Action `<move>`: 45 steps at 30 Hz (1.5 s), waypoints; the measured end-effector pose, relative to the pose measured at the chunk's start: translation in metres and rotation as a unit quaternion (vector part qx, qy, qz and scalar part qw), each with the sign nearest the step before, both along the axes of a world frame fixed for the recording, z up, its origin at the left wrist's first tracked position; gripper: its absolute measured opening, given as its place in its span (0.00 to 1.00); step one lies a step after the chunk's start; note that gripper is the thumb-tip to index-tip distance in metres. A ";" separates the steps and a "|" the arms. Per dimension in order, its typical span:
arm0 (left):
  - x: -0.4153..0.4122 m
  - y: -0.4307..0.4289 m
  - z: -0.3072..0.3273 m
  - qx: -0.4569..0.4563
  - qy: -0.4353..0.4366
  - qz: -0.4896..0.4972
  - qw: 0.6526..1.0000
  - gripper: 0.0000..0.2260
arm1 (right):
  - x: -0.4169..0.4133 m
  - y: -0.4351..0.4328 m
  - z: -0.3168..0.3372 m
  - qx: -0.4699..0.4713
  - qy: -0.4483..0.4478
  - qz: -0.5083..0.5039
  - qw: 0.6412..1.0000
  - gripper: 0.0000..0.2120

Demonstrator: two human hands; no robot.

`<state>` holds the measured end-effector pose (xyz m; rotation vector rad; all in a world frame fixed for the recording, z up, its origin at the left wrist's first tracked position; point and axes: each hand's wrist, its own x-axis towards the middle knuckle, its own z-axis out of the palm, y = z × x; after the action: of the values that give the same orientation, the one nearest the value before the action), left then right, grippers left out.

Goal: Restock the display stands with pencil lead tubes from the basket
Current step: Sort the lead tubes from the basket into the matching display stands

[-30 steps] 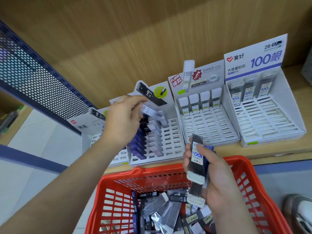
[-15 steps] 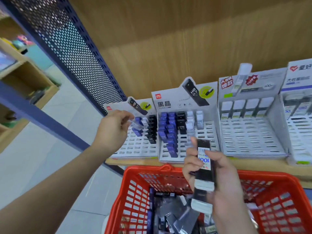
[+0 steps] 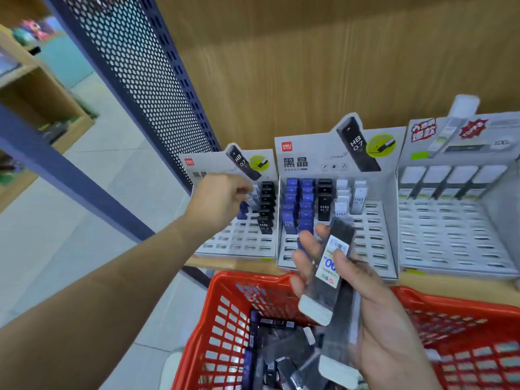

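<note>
My left hand point(image 3: 222, 199) pinches a small pale lead tube point(image 3: 252, 199) over the leftmost display stand point(image 3: 233, 243), beside its column of black tubes point(image 3: 266, 205). My right hand point(image 3: 363, 302) grips several long black lead tubes point(image 3: 329, 274) with white caps above the red basket point(image 3: 225, 311). More tubes lie loose inside the basket. The middle stand point(image 3: 374, 240) holds blue, black and white tubes in its back rows.
A third stand point(image 3: 455, 237) at the right has white-capped tubes in its back row. All stands sit on a wooden shelf point(image 3: 244, 263) with a wooden back panel. A blue perforated metal panel point(image 3: 135, 68) rises at the left, with tiled floor beyond.
My left hand has carried the small tube leftward from the middle stand to the leftmost stand. The view has swung left. My right hand still holds its tubes over the basket.
</note>
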<state>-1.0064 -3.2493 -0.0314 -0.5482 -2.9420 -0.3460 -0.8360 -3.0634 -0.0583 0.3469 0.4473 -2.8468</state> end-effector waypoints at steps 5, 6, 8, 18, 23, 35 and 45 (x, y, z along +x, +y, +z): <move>-0.005 -0.002 -0.001 0.005 -0.030 -0.007 1.000 0.10 | 0.000 -0.005 0.000 0.022 -0.015 0.004 1.000 0.15; -0.006 -0.003 -0.002 0.007 -0.030 -0.008 1.000 0.10 | 0.000 -0.005 -0.001 0.024 -0.012 0.006 1.000 0.15; -0.007 -0.004 -0.006 0.011 -0.022 -0.012 1.000 0.10 | -0.001 -0.007 -0.001 0.012 0.008 0.011 1.000 0.25; -0.003 0.009 -0.015 -0.043 0.014 0.012 0.999 0.08 | -0.001 -0.014 0.009 0.002 -0.019 -0.012 1.000 0.21; 0.050 0.023 0.032 0.179 -0.133 0.046 0.974 0.04 | -0.003 -0.018 0.021 -0.046 -0.088 -0.087 0.991 0.10; 0.164 0.033 0.084 0.482 -0.461 0.089 0.740 0.13 | 0.020 -0.030 0.058 0.028 0.012 -0.038 0.999 0.16; 0.183 0.013 0.131 0.452 -0.316 0.079 0.830 0.07 | 0.031 -0.004 0.102 0.155 -0.012 -0.034 0.987 0.04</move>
<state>-0.8231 -3.2365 0.0992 -0.0308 -2.7854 -2.0679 -0.8047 -3.0678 0.0438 0.4599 0.8927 -2.8327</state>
